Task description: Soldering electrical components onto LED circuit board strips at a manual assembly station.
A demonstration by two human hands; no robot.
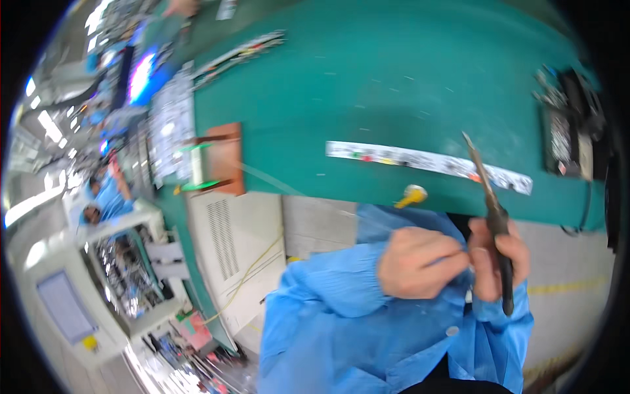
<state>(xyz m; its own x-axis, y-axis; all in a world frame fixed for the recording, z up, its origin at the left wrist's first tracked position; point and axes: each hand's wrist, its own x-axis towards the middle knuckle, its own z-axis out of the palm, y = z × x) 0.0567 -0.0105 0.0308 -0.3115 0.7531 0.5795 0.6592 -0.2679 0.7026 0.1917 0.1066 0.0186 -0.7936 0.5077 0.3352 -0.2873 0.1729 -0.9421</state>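
My right hand (pixel 500 257) is closed around the dark handle of a slim pointed tool (pixel 487 182). Its long, tan-grey shaft tapers upward over the edge of the green table (pixel 394 79). Just left of it, my left hand (pixel 423 262) is closed, fingers curled and blurred, close to the right fingers. Whatever it may hold is hidden. Beyond the hands, a white strip (pixel 420 159) with small coloured marks lies across the table, the tool's shaft passing over its right part. A small yellow-and-white piece (pixel 412 196) sits at the near table edge.
A brown stand (pixel 230 157) with a green-flanged reel (pixel 199 165) is at the table's left. Black equipment (pixel 563 134) with a cable stands at the right. Narrow strips (pixel 243 56) lie at the far left. A white cabinet (pixel 236 230) is below; a person in blue (pixel 108 197) is farther left.
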